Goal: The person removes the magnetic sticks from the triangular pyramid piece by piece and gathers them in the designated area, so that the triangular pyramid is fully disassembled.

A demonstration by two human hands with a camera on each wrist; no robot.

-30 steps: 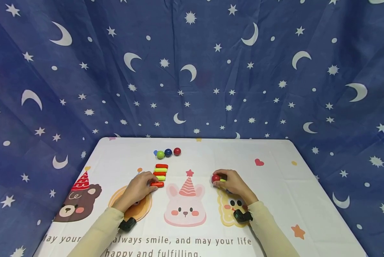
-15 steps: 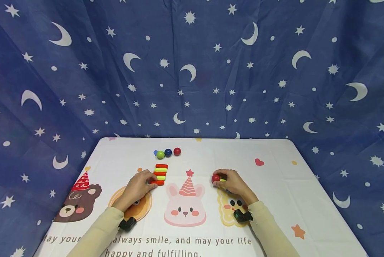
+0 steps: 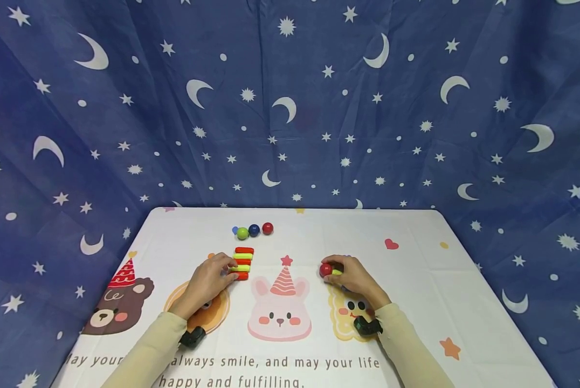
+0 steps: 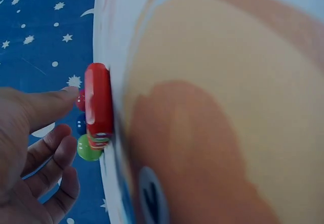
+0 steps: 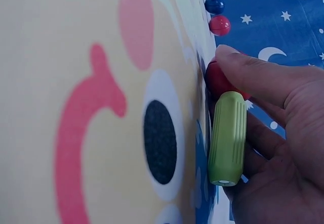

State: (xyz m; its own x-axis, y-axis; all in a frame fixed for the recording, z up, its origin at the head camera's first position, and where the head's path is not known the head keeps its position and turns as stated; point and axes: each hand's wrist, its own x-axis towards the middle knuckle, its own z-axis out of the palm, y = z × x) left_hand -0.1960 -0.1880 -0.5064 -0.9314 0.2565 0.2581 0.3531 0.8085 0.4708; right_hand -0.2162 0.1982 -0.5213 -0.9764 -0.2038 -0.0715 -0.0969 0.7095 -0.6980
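In the head view, several red and lime-green sticks [image 3: 243, 256] lie in a column on the table. My left hand [image 3: 213, 277] is at the column's near left end, its fingertips close to the nearest red stick [image 4: 98, 97]. In the left wrist view the thumb and loosely bent fingers are spread apart with nothing between them. My right hand [image 3: 352, 275] pinches a red ball [image 3: 325, 270] at the table's surface. A ribbed lime-green stick [image 5: 228, 138] lies beside the ball under that hand; whether they are joined I cannot tell.
Behind the sticks a green ball [image 3: 242, 233], a dark blue ball [image 3: 254, 230] and another red ball [image 3: 268, 228] stand in a row. A white printed cloth covers the table [image 3: 367, 221]. A blue star-patterned curtain [image 3: 290, 108] hangs beyond its far edge.
The nearest red stick has moved slightly away from me, up against the others. My left fingers have since loosened from it. The right hand and its red ball have stayed in place.
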